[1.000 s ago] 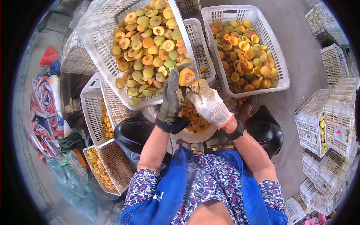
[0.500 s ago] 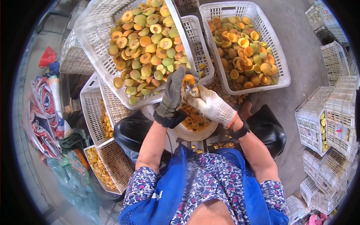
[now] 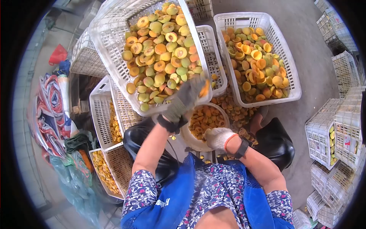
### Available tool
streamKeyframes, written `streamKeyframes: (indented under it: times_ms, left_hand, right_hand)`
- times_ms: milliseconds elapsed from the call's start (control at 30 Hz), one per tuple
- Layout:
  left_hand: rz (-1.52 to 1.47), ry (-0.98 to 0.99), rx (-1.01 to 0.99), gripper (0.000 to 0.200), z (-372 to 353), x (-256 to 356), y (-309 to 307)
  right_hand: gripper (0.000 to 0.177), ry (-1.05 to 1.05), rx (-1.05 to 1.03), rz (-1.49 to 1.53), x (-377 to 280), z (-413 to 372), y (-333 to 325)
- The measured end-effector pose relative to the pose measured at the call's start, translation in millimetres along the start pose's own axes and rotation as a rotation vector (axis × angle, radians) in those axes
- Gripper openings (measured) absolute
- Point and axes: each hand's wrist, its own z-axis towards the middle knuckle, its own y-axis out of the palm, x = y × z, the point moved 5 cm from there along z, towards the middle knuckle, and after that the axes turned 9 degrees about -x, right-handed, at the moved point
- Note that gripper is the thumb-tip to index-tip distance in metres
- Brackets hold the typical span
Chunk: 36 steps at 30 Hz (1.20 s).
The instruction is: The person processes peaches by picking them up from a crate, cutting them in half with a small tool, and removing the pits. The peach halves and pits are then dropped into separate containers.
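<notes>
My left hand (image 3: 183, 97), in a grey glove and smeared by motion, is closed on an orange peach half (image 3: 205, 88) just off the front right corner of the big crate. My right hand (image 3: 220, 138), in a white glove with an orange cuff edge, is closed over the right rim of a round pale tub (image 3: 195, 143). Whatever its fingers grip is hidden. Orange scooped-out pieces (image 3: 207, 121) fill the tub between my knees. Halved peaches (image 3: 162, 57), some with pits showing, lie in the tilted white crate (image 3: 110, 57) ahead of me.
At the front right, a white crate (image 3: 295, 82) holds hollowed peach halves (image 3: 255, 65). Loose pieces (image 3: 238, 112) lie on the floor beside the tub. Crates with orange pieces (image 3: 103, 171) stand at left, near plastic sheeting (image 3: 72, 179). Stacked crates (image 3: 324, 128) line the right.
The hands have parted: my left hand swung slightly right and down with the peach half, my right hand dropped to the tub. The metal tool between them is out of sight. The view shifted.
</notes>
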Motion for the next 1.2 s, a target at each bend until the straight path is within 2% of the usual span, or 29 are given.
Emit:
streamKeyframes:
  times_ms: [33, 67, 100, 133, 167, 200, 233, 267, 333, 467, 533, 567, 600, 667, 700, 733, 800, 833, 867, 900, 933, 1000, 1200]
  left_hand:
    - [-0.839, 0.03, 0.077, 0.038, 20, 14, -11]
    - [-0.787, 0.221, -0.014, 0.047, 40, 50, -32]
    - [-0.656, 0.203, 0.158, 0.044, 49, 68, -48]
    - [-0.429, 0.104, 0.299, 0.04, 62, 51, -70]
    - [-0.089, 0.013, 0.413, 0.033, 77, 20, -94]
    - [0.496, 0.009, 0.608, 0.028, 88, -18, -111]
    - [0.9, -0.086, 0.595, 0.026, 91, -34, -112]
    - [0.888, -0.072, 0.587, 0.026, 92, -50, -113]
    - [1.181, -0.276, 0.429, 0.032, 95, -80, -107]
    - [1.338, -0.141, 0.559, 0.035, 84, -87, -87]
    - [1.38, -0.204, 0.485, 0.033, 83, -96, -83]
    - [1.39, -0.315, 0.353, 0.029, 83, -95, -77]
    - [1.392, -0.314, 0.356, 0.029, 77, -81, -75]
    - [0.759, -0.388, 0.422, 0.025, 60, -68, -79]
    - [0.733, -0.294, 0.479, 0.027, 49, -56, -80]
    - [0.737, -0.314, 0.476, 0.027, 37, -50, -76]
    - [-0.221, -0.345, 0.41, 0.036, 14, -40, -54]
    - [-0.217, -0.366, 0.425, 0.036, 2, -32, -45]
    - [-0.562, -0.289, 0.389, 0.041, -2, -26, -30]
    - [-0.906, -0.197, 0.34, 0.046, -3, -19, -15]
    - [-0.913, -0.201, 0.341, 0.046, -5, -14, -7]
    - [-0.908, -0.136, 0.314, 0.048, -6, 0, 4]
    - [-0.753, -0.138, 0.333, 0.047, -13, 17, 21]
  right_hand:
    - [0.024, 0.007, 0.05, 0.003, 0, 0, -8]
    - [0.024, 0.017, 0.103, 0.008, 2, 0, -15]
    - [0.023, -0.003, 0.2, 0.009, 4, -3, -23]
    - [0.023, 0.006, 0.205, 0.01, 10, -2, -21]
    - [0.022, -0.074, 0.26, 0.003, 17, 4, -21]
    - [0.022, -0.146, 0.315, 0.002, 23, 7, -21]
    - [0.021, -0.133, 0.336, 0.004, 27, 10, -20]
    - [0.021, -0.114, 0.344, 0.007, 23, 5, -26]
    - [0.026, 0.01, 0.236, 0.001, 16, -6, -37]
    - [0.028, 0.051, 0.217, -0.001, 29, 0, -34]
    - [0.028, 0.001, 0.285, 0.03, 29, 0, -40]
    - [0.029, -0.054, 0.35, 0.065, 27, 0, -45]
    - [0.029, -0.055, 0.353, 0.063, 29, 2, -45]
    - [0.019, -0.342, 0.725, -0.026, 21, -8, -62]
    - [0.016, -0.419, 0.796, -0.146, 14, -16, -70]
    - [0.017, -0.406, 0.826, -0.349, 11, -22, -74]
    - [0.011, -0.341, 1.007, -0.449, 9, -25, -81]
    - [0.011, -0.323, 0.98, -0.276, 12, -22, -82]
    - [0.011, -0.297, 0.951, -0.112, 17, -19, -83]
    - [0.014, -0.287, 0.998, -0.248, 14, -19, -83]
    - [0.014, -0.284, 0.992, -0.247, 13, -19, -81]
    - [0.017, -0.208, 1.124, -0.52, 3, -26, -79]
    - [0.018, -0.181, 1.084, -0.621, 1, -23, -74]
